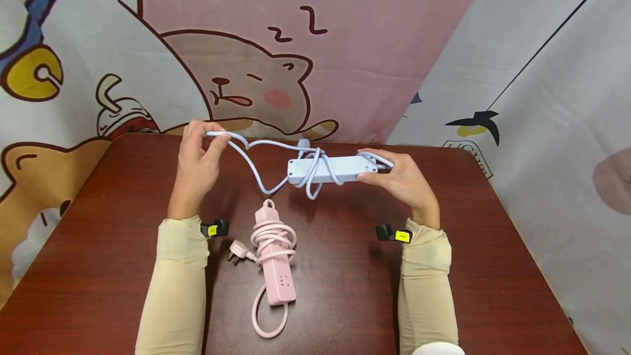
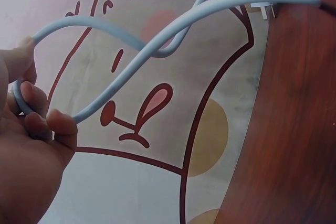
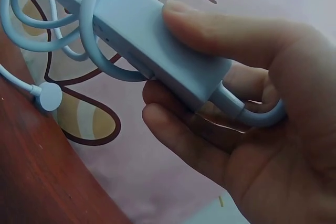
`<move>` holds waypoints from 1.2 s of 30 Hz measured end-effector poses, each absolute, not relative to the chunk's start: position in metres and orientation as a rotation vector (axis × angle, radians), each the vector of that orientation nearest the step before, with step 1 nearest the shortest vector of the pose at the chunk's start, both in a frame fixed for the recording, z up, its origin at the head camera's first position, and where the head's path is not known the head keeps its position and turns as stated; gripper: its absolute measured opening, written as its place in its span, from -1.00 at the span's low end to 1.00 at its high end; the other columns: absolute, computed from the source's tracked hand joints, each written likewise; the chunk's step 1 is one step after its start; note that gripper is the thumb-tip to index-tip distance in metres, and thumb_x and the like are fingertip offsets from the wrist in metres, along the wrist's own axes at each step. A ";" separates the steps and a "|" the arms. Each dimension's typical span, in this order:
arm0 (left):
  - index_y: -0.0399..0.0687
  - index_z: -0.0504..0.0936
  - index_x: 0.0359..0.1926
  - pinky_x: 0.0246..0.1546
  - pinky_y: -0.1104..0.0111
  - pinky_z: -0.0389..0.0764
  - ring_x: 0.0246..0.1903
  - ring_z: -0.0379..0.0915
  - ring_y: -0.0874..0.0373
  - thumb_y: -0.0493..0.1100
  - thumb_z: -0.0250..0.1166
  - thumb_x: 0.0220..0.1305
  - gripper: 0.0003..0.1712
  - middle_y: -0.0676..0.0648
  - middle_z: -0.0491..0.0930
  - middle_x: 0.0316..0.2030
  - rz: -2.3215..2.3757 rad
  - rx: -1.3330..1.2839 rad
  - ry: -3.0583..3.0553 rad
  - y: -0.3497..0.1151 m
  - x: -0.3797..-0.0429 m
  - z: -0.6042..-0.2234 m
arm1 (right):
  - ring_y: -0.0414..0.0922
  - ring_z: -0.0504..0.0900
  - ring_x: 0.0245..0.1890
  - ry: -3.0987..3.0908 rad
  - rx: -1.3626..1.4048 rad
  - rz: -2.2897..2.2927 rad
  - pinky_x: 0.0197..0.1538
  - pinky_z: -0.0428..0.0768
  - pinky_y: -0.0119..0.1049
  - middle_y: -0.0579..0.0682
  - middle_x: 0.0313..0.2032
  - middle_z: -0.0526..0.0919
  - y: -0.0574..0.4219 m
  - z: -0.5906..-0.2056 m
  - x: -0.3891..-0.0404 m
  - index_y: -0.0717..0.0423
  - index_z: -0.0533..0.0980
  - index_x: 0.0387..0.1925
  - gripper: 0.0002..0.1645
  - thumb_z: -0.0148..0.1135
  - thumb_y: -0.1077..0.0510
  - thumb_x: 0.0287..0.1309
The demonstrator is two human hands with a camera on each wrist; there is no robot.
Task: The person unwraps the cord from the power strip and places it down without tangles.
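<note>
A light blue power strip (image 1: 347, 167) is held up over the table, its cord looped loosely around its middle. My right hand (image 1: 401, 177) grips the strip's right end, thumb on one face and fingers on the other, where the cord leaves the body (image 3: 152, 35). Off to the left, my left hand (image 1: 199, 152) pinches a bend of the blue cord (image 1: 253, 171), also seen running from the fingers in the left wrist view (image 2: 121, 74). The blue plug (image 1: 304, 145) hangs behind the strip. Below lies a pink power strip (image 1: 278, 278), wrapped in its own cord.
The pink plug (image 1: 240, 251) rests on the dark red-brown table (image 1: 345, 289) beside the pink strip, near my left forearm. A cartoon-printed cloth (image 1: 370, 43) hangs behind the table's far edge. A white rounded object (image 1: 439, 348) shows at the bottom right.
</note>
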State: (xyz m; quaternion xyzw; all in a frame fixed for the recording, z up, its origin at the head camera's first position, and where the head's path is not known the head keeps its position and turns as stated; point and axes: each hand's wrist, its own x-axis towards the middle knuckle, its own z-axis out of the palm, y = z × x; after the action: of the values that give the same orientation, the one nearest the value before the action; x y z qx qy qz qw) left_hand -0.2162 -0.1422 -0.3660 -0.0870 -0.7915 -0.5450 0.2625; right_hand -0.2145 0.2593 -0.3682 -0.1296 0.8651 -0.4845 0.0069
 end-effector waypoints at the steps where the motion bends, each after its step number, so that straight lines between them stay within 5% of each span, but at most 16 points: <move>1: -0.39 0.59 -0.12 -0.19 0.51 0.31 -0.16 0.24 0.34 -0.21 0.30 0.41 -0.75 0.24 0.34 -0.28 -1.477 -0.232 -2.135 -0.143 -0.216 -0.366 | -0.28 0.63 -0.20 2.708 -0.394 -1.515 -0.13 0.56 -0.51 -0.05 -0.07 0.77 0.259 -0.369 -0.215 -0.04 0.64 0.18 -0.38 0.59 0.05 0.03; 27: -0.43 0.53 -0.05 -0.18 0.47 0.22 -0.14 0.16 0.35 -0.35 0.25 0.40 -0.80 0.24 0.28 -0.24 -1.481 -0.122 -2.157 -0.155 -0.217 -0.366 | -0.24 0.62 -0.17 2.722 -0.283 -1.557 -0.13 0.57 -0.49 -0.14 -0.08 0.76 0.274 -0.376 -0.217 -0.13 0.66 0.15 -0.42 0.59 0.02 0.04; 36: -0.26 0.62 -0.18 -0.21 0.46 0.25 -0.13 0.16 0.34 -0.31 0.35 0.29 -0.87 0.16 0.32 -0.28 -1.462 -0.134 -2.226 -0.158 -0.215 -0.366 | -0.26 0.59 -0.17 2.724 -0.303 -1.681 -0.15 0.56 -0.51 -0.26 -0.13 0.73 0.275 -0.375 -0.216 -0.09 0.65 0.18 -0.41 0.57 0.10 0.05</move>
State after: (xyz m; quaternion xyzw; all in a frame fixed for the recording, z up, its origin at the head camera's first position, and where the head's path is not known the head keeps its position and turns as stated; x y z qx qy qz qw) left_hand -0.2151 -0.1584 -0.3662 -0.0487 -0.8113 -0.5329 0.2354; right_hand -0.2164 0.2752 -0.3751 -0.0941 0.8466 -0.5225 -0.0369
